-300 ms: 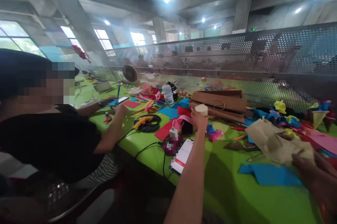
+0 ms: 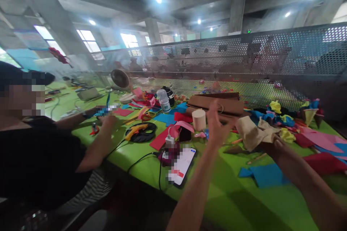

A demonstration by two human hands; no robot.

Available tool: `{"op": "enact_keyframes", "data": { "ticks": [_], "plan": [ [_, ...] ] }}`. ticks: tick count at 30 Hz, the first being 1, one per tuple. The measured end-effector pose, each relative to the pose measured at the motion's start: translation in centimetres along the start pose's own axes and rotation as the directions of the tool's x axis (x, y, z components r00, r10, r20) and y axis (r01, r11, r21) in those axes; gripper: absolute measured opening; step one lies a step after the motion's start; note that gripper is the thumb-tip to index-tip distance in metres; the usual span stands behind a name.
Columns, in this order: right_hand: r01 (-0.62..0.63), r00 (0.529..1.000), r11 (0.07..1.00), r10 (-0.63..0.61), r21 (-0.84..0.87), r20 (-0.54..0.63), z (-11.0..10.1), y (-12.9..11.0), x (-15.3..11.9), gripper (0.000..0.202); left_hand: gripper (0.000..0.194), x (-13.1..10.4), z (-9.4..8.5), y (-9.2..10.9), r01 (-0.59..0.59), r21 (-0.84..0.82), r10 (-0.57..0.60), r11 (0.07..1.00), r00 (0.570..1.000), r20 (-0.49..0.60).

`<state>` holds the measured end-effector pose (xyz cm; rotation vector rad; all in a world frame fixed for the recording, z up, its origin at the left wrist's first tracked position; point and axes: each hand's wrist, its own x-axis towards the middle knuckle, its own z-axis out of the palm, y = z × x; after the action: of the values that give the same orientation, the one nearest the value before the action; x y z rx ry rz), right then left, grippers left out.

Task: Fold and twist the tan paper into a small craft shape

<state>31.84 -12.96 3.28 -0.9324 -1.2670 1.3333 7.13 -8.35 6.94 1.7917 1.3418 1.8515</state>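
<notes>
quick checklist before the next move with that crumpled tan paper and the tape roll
1. Right hand grips the crumpled tan paper: ok.
2. Left hand open and holding nothing: ok.
3. Cream tape roll upright on the green table, apart from the left hand: ok.
4. Phone away from the table's near edge: not ok, it lies close to it.
5. Tan paper untorn: cannot tell, blurred.

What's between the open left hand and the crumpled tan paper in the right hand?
Nothing solid: in the head view, left hand and tan paper are apart, with only green table behind the gap.
</notes>
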Motion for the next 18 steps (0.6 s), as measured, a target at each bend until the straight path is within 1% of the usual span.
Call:
{"op": "enact_keyframes", "data": {
  "ticks": [1,2,3,4,6,8,9,11,13,15,16,18],
  "plan": [
    [-0.015,1.0,0.999,0.015,0.037,0.009,0.2,0.3,0.4,0.04,0.086,-0.7,0.5,1.3,-0.071,-0.096,0.087,0.993,0.983,0.164],
    [-0.028,1.0,0.997,0.028,0.068,0.007,0.3,0.5,0.9,0.037,0.085,-1.3,1.1,2.2,-0.1,-0.173,0.147,0.98,0.946,0.288],
    [-0.039,0.999,0.995,0.039,0.094,-0.005,0.4,0.7,1.3,0.034,0.087,-1.8,1.7,2.7,-0.1,-0.214,0.178,0.972,0.905,0.386],
    [-0.043,0.999,0.992,0.045,0.12,-0.02,0.5,0.9,1.8,0.033,0.092,-2.2,2.2,2.7,-0.098,-0.205,0.184,0.974,0.868,0.462],
    [-0.023,0.996,0.982,0.039,0.19,-0.08,0.6,1.3,2.5,0.034,0.097,-2.8,3.1,1.7,-0.101,-0.091,0.135,0.991,0.801,0.583],
    [0.031,0.978,0.962,0.027,0.27,-0.209,0.4,1.7,3.0,0.036,0.087,-3.1,3.7,-0.1,-0.08,0.039,0.036,0.996,0.764,0.644],
    [0.067,0.959,0.951,0.022,0.301,-0.282,0.2,1.8,3.1,0.037,0.079,-3.2,3.9,-1.1,-0.062,0.065,0.005,0.996,0.754,0.657],
    [0.127,0.92,0.932,0.017,0.339,-0.391,-0.3,2.1,3.3,0.037,0.064,-3.5,3.9,-2.7,0.0,0.051,-0.034,0.999,0.748,0.662],
    [0.157,0.899,0.92,0.017,0.358,-0.439,-0.7,2.3,3.4,0.037,0.05,-3.7,3.8,-3.7,0.062,0.032,-0.067,0.998,0.733,0.677],
    [0.183,0.883,0.908,0.017,0.378,-0.469,-0.9,2.2,3.4,0.04,0.042,-3.8,3.6,-4.0,0.109,0.047,-0.11,0.993,0.705,0.7],
    [0.198,0.877,0.9,0.014,0.388,-0.48,-0.9,2.2,3.4,0.041,0.042,-3.8,3.5,-4.0,0.129,0.055,-0.13,0.99,0.69,0.712],
    [0.231,0.87,0.885,-0.002,0.404,-0.493,-0.8,2.0,3.2,0.043,0.05,-3.8,3.3,-3.7,0.166,0.047,-0.146,0.985,0.657,0.74]
  ]
}}
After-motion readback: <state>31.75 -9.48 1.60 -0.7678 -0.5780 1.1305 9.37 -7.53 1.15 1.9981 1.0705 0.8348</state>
